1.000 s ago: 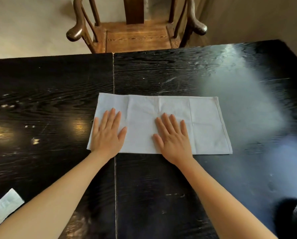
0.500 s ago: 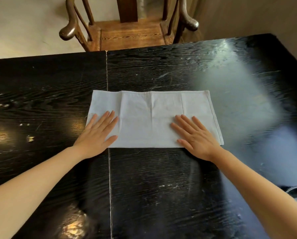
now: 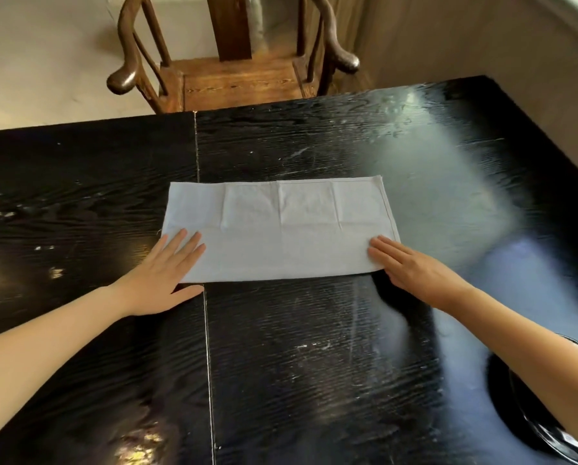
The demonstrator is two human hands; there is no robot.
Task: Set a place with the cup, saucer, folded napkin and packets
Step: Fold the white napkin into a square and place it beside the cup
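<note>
View: head camera, looking down over both forearms.
Napkin [image 3: 280,236]: pale cloth, folded into a long band, lying flat near the middle of the tabletop [image 3: 314,364], long side running left to right, with crease lines across the far half.
Left grip [image 3: 160,276]: flat and spread, fingers straight on the near left corner of the napkin, thumb off the cloth on the dark wood.
Right grip [image 3: 411,266]: flat, fingers straight and close together on the near right corner of the napkin; slightly blurred, thumb hidden beneath the palm side.
Napkin corners: both near corners covered by fingers, so their lie is not visible.
Seam [image 3: 207,330]: thin light line through the tabletop, passing under the left end of the napkin.
Dark round object [image 3: 532,427]: at the near right, crossed by the right forearm and cut off by the frame edge; glossy rim only, kind not clear.
Chair [image 3: 240,78]: wooden, beyond the far edge, back cut off at the top.
Glare: pale sheen over the right side of the tabletop, washing out the grain there.
</note>
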